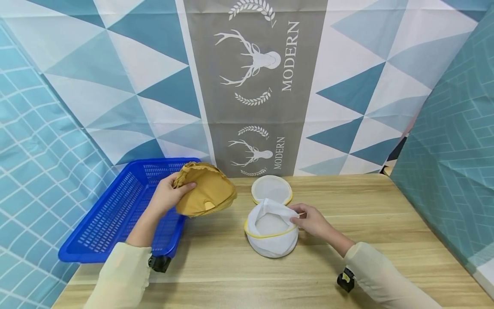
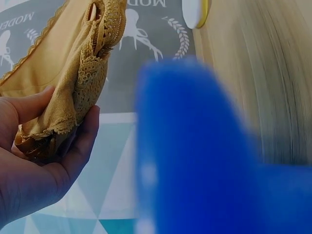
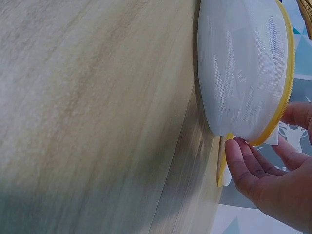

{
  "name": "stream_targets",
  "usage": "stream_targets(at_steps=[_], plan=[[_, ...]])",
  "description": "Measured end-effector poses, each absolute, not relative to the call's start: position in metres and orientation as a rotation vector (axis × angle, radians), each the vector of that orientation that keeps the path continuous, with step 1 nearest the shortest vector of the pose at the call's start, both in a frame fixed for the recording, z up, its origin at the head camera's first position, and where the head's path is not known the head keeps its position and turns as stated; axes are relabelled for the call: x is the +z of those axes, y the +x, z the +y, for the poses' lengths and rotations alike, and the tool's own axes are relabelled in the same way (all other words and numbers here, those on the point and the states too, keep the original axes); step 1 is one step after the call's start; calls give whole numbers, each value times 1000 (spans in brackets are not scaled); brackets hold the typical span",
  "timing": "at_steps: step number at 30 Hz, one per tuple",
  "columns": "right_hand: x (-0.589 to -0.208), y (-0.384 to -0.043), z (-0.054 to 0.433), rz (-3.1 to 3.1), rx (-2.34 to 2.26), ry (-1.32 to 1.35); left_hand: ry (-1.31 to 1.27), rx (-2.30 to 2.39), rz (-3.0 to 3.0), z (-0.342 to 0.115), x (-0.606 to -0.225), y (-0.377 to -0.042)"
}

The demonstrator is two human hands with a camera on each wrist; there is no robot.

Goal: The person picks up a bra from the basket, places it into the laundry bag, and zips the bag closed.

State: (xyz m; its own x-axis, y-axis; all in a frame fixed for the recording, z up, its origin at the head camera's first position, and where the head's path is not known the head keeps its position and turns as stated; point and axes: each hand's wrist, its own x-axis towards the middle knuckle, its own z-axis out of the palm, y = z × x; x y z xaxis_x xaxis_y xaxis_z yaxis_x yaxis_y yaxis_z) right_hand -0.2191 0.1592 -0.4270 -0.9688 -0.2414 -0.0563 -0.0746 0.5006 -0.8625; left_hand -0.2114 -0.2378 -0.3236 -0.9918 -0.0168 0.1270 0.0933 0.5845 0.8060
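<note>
My left hand holds up a folded mustard-yellow bra with lace trim, above the right edge of a blue basket. In the left wrist view, the thumb lies on the smooth inner side of the bra and the fingers are behind it. A round white mesh laundry bag with a yellow zipper stands on the table, its lid folded back behind it. My right hand pinches the right side of the bag's rim. The right wrist view shows thumb and fingers at the zipper edge of the mesh bag.
The blue plastic basket with slotted walls stands at the table's left. Patterned cloth sheets hang behind and at both sides. The wooden table extends to the right of the bag.
</note>
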Motion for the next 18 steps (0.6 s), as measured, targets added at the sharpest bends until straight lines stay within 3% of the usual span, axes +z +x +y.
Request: stream_targets(at_steps=[18], plan=[[-428, -220, 158, 2591, -1456, -277, -128, -1408, -2671, -206, -332, -218]])
